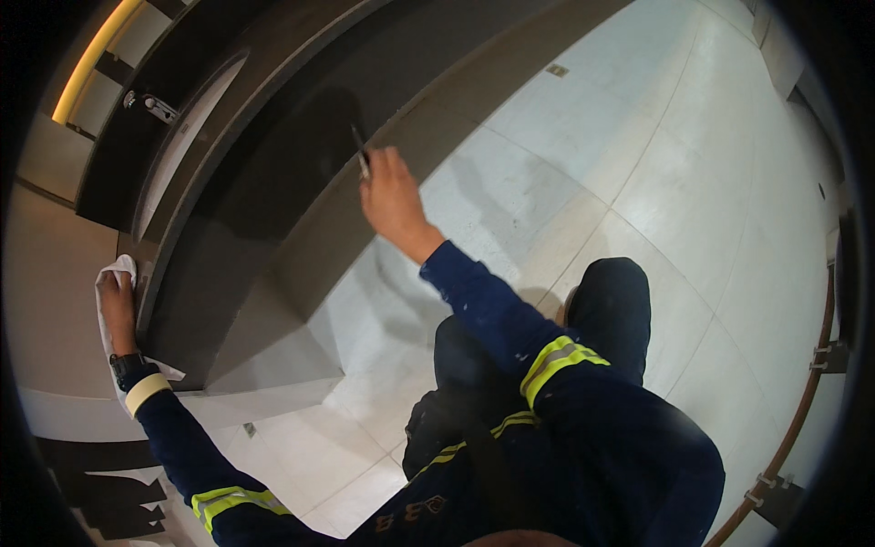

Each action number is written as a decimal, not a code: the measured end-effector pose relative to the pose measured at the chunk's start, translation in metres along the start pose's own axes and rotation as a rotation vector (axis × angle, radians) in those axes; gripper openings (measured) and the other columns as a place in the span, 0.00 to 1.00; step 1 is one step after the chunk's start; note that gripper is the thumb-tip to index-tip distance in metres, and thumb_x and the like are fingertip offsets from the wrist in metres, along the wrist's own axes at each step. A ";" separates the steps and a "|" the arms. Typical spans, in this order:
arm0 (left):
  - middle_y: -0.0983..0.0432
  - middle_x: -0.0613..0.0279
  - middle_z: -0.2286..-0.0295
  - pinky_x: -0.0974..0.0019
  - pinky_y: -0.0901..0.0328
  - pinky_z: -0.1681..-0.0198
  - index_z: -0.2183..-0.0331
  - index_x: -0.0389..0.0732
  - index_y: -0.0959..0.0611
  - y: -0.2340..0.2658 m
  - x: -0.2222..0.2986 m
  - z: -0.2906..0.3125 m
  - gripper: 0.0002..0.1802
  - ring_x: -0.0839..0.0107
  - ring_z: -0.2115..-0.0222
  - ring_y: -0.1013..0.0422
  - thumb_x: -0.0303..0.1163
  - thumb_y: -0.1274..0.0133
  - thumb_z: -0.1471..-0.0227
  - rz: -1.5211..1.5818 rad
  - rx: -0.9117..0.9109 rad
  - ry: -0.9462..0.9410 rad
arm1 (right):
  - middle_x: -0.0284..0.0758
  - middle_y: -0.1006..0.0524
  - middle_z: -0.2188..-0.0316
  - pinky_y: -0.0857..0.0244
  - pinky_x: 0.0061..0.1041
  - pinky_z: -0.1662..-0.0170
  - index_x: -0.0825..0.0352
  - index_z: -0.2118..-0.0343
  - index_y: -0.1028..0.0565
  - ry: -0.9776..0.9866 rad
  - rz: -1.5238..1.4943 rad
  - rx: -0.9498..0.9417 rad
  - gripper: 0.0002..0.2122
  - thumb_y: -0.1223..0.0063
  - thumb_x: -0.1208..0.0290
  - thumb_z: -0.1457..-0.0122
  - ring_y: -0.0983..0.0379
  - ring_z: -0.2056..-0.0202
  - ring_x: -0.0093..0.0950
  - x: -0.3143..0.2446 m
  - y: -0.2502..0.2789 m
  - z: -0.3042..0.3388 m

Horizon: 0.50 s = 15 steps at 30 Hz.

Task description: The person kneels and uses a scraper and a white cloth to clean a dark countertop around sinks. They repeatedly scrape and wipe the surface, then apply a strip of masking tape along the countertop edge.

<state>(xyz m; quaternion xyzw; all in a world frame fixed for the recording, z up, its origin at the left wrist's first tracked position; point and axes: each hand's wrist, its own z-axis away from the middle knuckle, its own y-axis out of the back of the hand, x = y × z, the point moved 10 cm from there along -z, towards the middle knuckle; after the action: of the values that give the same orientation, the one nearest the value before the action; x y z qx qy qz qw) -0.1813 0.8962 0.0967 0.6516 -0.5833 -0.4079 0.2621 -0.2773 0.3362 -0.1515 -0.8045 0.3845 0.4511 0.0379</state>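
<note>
Hands are both curled closed: floppy-looking white cloth (126, 265) is held by left hand (118, 310), probably light, stiff slim tool (364, 165) is best pinched low, as by right hand (394, 202).

No words or numbers can be read clearly. At the near edge, on the front of the dark blue work garment (483, 483), there is a small pale orange-brown marking (410, 516), a few characters with an angular emblem (436, 502) at their right end; it appears turned and slightly soft, too small to make out.
</note>
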 end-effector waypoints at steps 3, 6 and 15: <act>0.32 0.35 0.43 0.52 0.41 0.38 0.45 0.29 0.25 -0.001 -0.006 -0.005 0.29 0.41 0.42 0.35 0.45 0.56 0.34 -0.001 -0.059 0.032 | 0.53 0.30 0.55 0.32 0.49 0.49 0.73 0.49 0.30 -0.014 0.073 0.119 0.18 0.45 0.76 0.43 0.29 0.52 0.54 0.000 0.005 -0.011; 0.31 0.35 0.44 0.50 0.39 0.39 0.45 0.29 0.24 0.006 -0.016 -0.004 0.30 0.40 0.44 0.33 0.46 0.55 0.34 0.006 -0.010 -0.028 | 0.53 0.29 0.55 0.31 0.49 0.49 0.73 0.48 0.30 -0.112 0.125 0.118 0.19 0.45 0.76 0.42 0.27 0.55 0.54 0.032 0.036 -0.060; 0.29 0.35 0.46 0.50 0.38 0.42 0.48 0.27 0.23 0.002 -0.008 -0.005 0.30 0.40 0.46 0.32 0.47 0.55 0.34 0.062 -0.016 0.029 | 0.55 0.26 0.54 0.31 0.48 0.47 0.75 0.48 0.29 -0.228 -0.024 0.119 0.17 0.50 0.72 0.38 0.27 0.52 0.56 0.036 0.033 -0.050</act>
<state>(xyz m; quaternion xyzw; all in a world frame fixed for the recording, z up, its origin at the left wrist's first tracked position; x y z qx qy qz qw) -0.1780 0.9027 0.1022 0.6369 -0.5960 -0.3951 0.2882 -0.2534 0.2719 -0.1403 -0.7489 0.3941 0.5155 0.1345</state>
